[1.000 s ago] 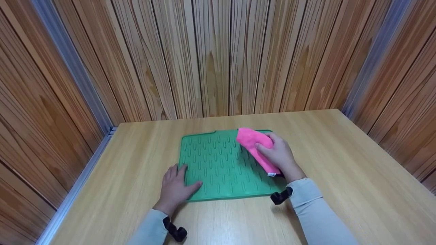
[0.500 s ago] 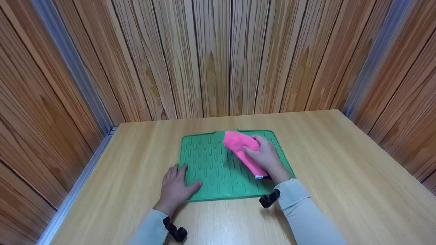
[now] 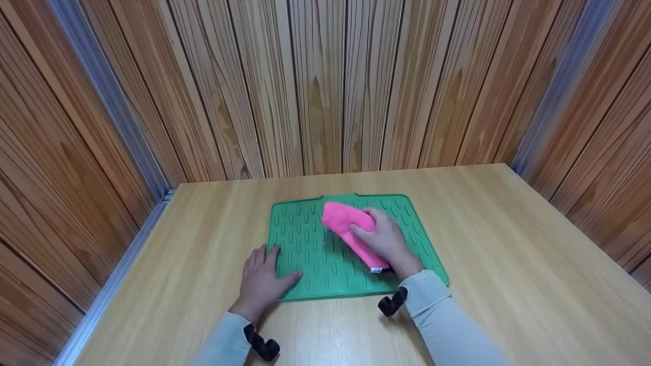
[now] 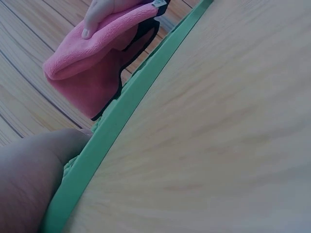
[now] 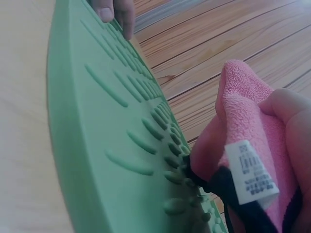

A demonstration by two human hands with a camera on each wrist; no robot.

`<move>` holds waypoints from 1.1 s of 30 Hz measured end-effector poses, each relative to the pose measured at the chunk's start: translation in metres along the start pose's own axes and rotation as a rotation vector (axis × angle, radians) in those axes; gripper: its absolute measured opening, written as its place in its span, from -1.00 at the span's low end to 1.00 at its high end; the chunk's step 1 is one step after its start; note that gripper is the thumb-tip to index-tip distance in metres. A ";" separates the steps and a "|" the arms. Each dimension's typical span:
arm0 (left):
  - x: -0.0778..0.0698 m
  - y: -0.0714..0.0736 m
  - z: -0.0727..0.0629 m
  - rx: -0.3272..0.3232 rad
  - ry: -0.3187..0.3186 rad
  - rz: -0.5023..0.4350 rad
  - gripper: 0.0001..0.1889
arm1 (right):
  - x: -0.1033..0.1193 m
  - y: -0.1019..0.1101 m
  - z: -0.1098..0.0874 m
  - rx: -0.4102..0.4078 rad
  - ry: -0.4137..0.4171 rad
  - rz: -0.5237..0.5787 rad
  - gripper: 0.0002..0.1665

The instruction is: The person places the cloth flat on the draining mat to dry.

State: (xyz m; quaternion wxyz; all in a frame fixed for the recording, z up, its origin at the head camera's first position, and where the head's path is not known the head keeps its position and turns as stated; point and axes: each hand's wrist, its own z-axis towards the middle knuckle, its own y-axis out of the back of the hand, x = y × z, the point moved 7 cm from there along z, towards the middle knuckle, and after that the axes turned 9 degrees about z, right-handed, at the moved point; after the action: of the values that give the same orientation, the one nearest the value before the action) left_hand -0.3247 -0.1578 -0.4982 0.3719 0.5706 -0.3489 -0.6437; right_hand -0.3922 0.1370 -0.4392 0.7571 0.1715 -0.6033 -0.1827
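Note:
A green mat [image 3: 305, 274] with raised oval ridges lies on the table. My left hand [image 3: 264, 278] rests on its near left corner, fingers spread and thumb out over the surface. Over the middle of the mat, my right hand [image 3: 384, 236] grips a folded pink cloth [image 3: 341, 218] with thumb and fingers. Dark edging and a white printed label [image 5: 250, 172] show on the cloth in the right wrist view. Its lower edge comes right at the ridges there. In the left wrist view, the cloth [image 4: 92, 58] hangs in a fold beneath the right hand's fingers.
The light wooden table [image 3: 508, 254] extends around the mat on all sides. Wood-plank walls [image 3: 325, 91] stand at the back, left and right, with metal strips [image 3: 117, 101] at the corners. A black wrist mount [image 3: 264, 345] sits on each sleeve.
My right hand has moved left and slightly nearer across the mat with the pink cloth, uncovering the mat's right side. My left hand and the mat have stayed in place.

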 end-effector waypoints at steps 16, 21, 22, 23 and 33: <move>0.001 -0.002 0.001 -0.005 0.004 0.008 0.03 | -0.006 -0.024 -0.005 0.071 0.048 -0.053 -0.44; 0.000 -0.002 0.002 -0.003 0.004 0.016 0.04 | -0.011 -0.030 -0.006 0.109 0.020 -0.071 -0.45; 0.000 -0.002 0.002 -0.003 0.004 0.016 0.04 | -0.012 -0.032 -0.006 0.117 0.013 -0.075 -0.44; 0.000 -0.001 0.002 -0.002 0.004 0.016 0.04 | -0.012 -0.032 -0.007 0.122 0.011 -0.081 -0.44; 0.000 0.000 -0.001 0.002 0.008 0.019 0.05 | -0.017 -0.040 -0.010 0.155 0.003 -0.138 -0.36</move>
State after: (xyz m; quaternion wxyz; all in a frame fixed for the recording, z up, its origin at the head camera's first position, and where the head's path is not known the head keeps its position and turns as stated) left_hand -0.3234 -0.1576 -0.4977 0.3786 0.5702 -0.3537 -0.6375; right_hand -0.3891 0.1105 -0.4754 0.7282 0.2709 -0.6011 -0.1872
